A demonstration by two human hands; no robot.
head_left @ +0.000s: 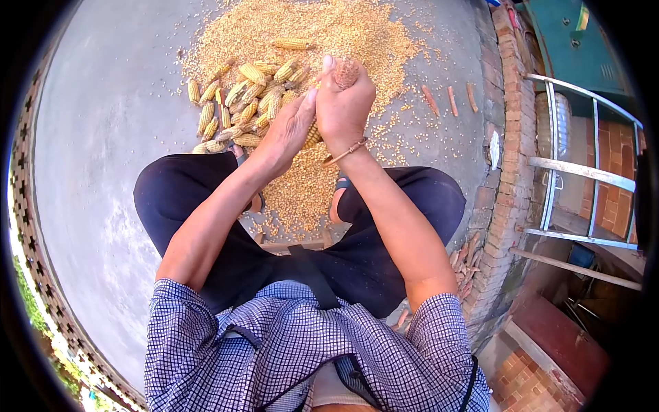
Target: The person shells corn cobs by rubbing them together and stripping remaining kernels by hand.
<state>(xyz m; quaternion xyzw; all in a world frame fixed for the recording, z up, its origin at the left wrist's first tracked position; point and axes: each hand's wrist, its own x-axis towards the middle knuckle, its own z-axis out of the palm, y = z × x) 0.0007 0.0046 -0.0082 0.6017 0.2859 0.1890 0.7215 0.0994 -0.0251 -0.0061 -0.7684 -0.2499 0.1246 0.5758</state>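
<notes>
Both hands are held close together in front of my knees, over the corn. My right hand [345, 110] is closed around a reddish bare corncob [347, 73], whose end pokes out above the fingers. Between the hands shows part of a yellow ear of corn [313, 136], with my left hand [290, 132] closed on it; most of its fingers are hidden underneath. A pile of unshelled ears [254, 96] lies just beyond and left of my hands. Loose kernels [329, 31] spread behind them, and more kernels [296, 199] lie between my feet.
Several bare cobs [452, 101] lie on the concrete floor [96, 137] to the right. A heap of cobs [467, 264] sits by my right knee, along a brick edge [511, 158]. Farther right stands a metal ladder-like frame [583, 168]. Part of a wooden stool [327, 240] shows beneath me.
</notes>
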